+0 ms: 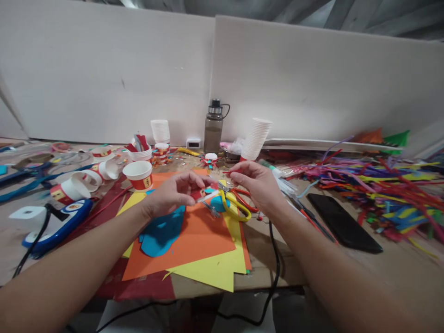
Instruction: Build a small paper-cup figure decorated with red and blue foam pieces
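Left hand grip clamps a small red-and-white paper piece, right hand pinches a thin red strip; red-banded white paper cups look done, plain white cup stack untouched

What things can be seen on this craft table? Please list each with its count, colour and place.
flat paper sheets: several, orange, yellow, blue, table centre
metal scissors: apparently two, yellow-handled and red-handled, on the sheets
paper cup stacks: two, white, by back wall
red-banded paper cups: several, left of centre
plastic water bottle: one, grey, back
fuzzy pipe cleaners: many, mixed colours, right
flat phone: one, black, right
cable: one, black, front edge
left hand: holds small red-and-white piece
right hand: pinches thin red strip
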Demonstrator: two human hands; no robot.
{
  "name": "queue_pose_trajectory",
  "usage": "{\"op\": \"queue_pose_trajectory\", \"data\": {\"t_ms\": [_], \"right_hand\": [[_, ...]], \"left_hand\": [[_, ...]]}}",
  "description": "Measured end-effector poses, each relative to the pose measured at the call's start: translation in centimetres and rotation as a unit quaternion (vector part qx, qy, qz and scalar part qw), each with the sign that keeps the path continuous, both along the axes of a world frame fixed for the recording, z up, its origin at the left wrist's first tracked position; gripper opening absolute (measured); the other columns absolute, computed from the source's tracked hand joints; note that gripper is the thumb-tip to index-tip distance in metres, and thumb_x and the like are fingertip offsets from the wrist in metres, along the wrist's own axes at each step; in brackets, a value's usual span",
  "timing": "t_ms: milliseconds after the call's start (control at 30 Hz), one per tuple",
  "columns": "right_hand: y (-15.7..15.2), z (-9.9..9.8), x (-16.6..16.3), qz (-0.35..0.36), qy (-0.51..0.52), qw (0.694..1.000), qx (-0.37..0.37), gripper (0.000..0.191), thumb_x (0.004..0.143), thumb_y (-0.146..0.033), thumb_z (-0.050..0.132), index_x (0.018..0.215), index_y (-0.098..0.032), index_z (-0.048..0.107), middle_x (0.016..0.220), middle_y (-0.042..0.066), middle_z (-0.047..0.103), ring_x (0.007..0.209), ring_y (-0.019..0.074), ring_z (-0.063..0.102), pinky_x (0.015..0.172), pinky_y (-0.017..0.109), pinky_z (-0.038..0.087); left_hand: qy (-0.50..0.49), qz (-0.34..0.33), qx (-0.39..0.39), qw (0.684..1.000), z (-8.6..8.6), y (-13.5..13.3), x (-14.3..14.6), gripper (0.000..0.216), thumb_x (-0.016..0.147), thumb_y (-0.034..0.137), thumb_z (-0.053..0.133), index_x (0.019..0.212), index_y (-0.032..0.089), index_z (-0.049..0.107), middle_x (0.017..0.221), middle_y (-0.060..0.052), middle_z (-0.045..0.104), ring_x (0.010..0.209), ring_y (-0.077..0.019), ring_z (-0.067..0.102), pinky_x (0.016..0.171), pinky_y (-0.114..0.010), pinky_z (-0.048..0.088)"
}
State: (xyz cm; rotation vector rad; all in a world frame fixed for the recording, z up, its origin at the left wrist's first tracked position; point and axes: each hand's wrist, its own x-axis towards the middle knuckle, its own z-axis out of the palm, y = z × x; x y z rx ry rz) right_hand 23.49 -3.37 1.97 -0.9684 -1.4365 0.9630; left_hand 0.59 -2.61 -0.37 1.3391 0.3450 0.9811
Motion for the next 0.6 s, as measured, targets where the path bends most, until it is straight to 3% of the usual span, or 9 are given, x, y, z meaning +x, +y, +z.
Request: {"op": "queue_pose_trajectory", "data": {"t_ms": [100,267,600], "right_hand": [[-1.0,0.8,0.0,0.022,-0.034,0.998,0.044,0.01,0.07,-0.026,0.075,0.077,-0.02,0.071,0.074,0.0,0.069,0.069,0.0119,0.06,0.066,0.026,0.048],[-1.8,1.2,0.0,0.065,-0.113,0.982,0.139,0.003,0.075,-0.023,0.074,0.075,-0.021,0.072,0.078,0.001,0.068,0.075,0.0137,0.061,0.07,0.028,0.048],[-2.3,0.4,-0.1,0.136,-0.175,0.961,0.165,0.003,0.081,-0.023,0.071,0.08,-0.021,0.072,0.08,0.002,0.067,0.076,0.0131,0.061,0.073,0.028,0.048]], "left_hand": [[0.052,-0.037,0.058,0.996,0.3,-0.1,-0.3,0.035,0.055,0.018,0.088,0.085,0.02,0.072,0.118,-0.011,0.067,0.116,-0.0267,0.06,0.1,-0.041,0.044],[0.129,-0.037,0.122,0.983,0.6,0.2,-0.6,0.035,0.054,0.014,0.088,0.085,0.022,0.073,0.12,-0.011,0.066,0.119,-0.0277,0.057,0.101,-0.043,0.043],[0.175,-0.024,0.144,0.974,1.0,0.1,-0.9,0.03,0.053,0.016,0.088,0.078,0.02,0.071,0.116,-0.012,0.067,0.111,-0.0275,0.061,0.097,-0.043,0.045]]}}
